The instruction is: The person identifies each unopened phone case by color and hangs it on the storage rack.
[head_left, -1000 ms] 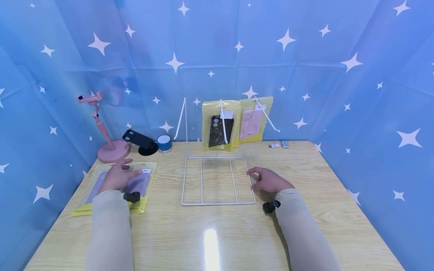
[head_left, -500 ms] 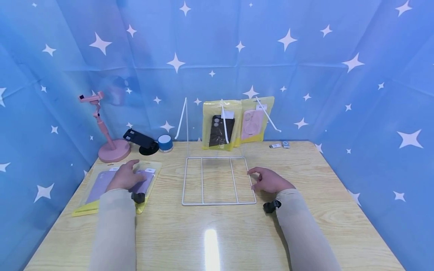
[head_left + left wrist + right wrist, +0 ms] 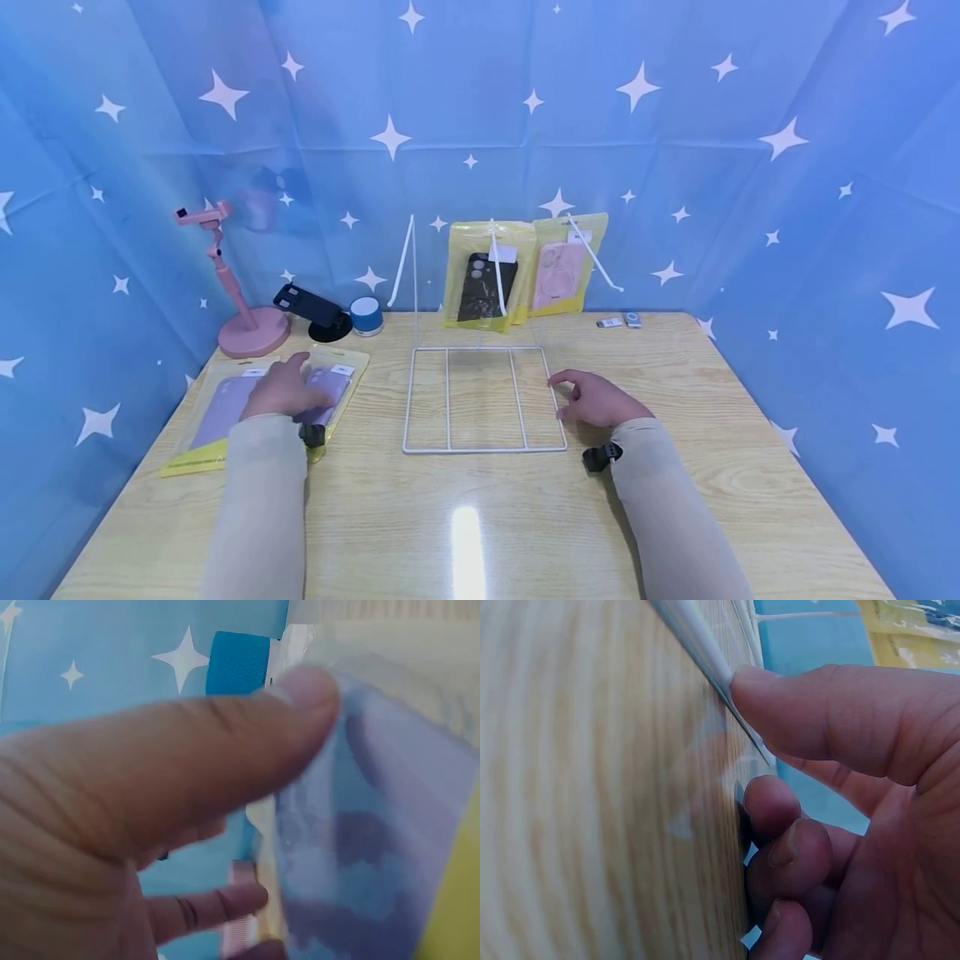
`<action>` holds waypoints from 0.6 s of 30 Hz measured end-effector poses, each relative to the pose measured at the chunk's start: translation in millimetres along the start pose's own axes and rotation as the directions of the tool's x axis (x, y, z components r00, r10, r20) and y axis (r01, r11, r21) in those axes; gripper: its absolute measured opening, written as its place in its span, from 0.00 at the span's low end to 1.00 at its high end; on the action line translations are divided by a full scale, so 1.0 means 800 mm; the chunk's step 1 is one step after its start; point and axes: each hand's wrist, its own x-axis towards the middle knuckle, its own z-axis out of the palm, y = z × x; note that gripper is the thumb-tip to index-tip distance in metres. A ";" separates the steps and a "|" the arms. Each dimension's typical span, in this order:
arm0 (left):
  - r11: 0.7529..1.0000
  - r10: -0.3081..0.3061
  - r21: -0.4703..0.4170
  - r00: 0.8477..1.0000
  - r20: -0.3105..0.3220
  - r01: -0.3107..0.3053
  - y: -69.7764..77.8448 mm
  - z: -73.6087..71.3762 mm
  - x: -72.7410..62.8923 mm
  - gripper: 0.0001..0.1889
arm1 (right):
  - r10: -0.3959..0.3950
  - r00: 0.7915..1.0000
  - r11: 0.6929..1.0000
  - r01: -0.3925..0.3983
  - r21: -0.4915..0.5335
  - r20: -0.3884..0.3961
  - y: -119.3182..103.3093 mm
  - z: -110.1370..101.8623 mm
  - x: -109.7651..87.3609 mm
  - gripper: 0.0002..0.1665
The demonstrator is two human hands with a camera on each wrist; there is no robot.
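My left hand holds a bagged purple phone case at its edge. In the left wrist view the thumb lies across the clear bag, other fingers beyond its edge. Partly beneath that arm lies another bagged purple phone case, flat on the table. My right hand grips the right side wire of a white wire display rack, thumb on the wire in the right wrist view and the lower fingers curled near the tabletop. On the rack's hooks hang a bagged black phone case and a bagged pink phone case.
Behind the left hand stand a pink phone stand, a black phone holder and a small blue-and-white round speaker. A USB stick and a small blue-grey gadget lie at the back right. The rack's left hook is bare.
My left hand has moved right with one bagged purple phone case, drawing it off the other, which now shows more. The bagged black phone case has swung slightly. My right hand has stayed put.
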 end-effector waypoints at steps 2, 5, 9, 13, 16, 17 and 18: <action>0.999 -0.025 0.031 1.000 0.002 0.025 0.004 -0.001 -0.002 0.58 | -0.001 1.000 1.000 0.001 0.000 -0.001 0.000 -0.001 -0.001 0.35; 0.999 -0.041 0.034 0.999 0.013 0.040 0.009 -0.002 -0.006 0.58 | 0.001 1.000 1.000 -0.001 -0.001 -0.005 0.000 -0.001 0.000 0.35; 0.998 -0.060 -0.006 0.997 0.041 0.060 0.014 -0.001 -0.009 0.56 | 0.001 1.000 1.000 -0.001 -0.007 -0.007 0.001 0.000 0.000 0.34; 0.996 -0.077 -0.028 0.995 0.056 0.079 0.015 0.002 -0.009 0.53 | 0.005 1.000 1.000 -0.005 0.002 -0.006 0.002 0.001 0.000 0.35; 0.997 -0.075 -0.021 0.996 0.055 0.077 0.014 0.003 -0.008 0.51 | 0.008 1.000 1.000 -0.008 0.003 -0.008 0.001 0.001 -0.001 0.35; 0.997 -0.072 -0.014 0.996 0.052 0.073 0.014 0.004 -0.007 0.50 | 0.010 1.000 1.000 -0.010 0.002 -0.010 0.001 0.001 -0.001 0.35; 0.997 -0.070 -0.013 0.996 0.050 0.071 0.014 0.004 -0.007 0.50 | 0.009 1.000 1.000 -0.009 0.000 -0.011 0.000 0.001 -0.001 0.35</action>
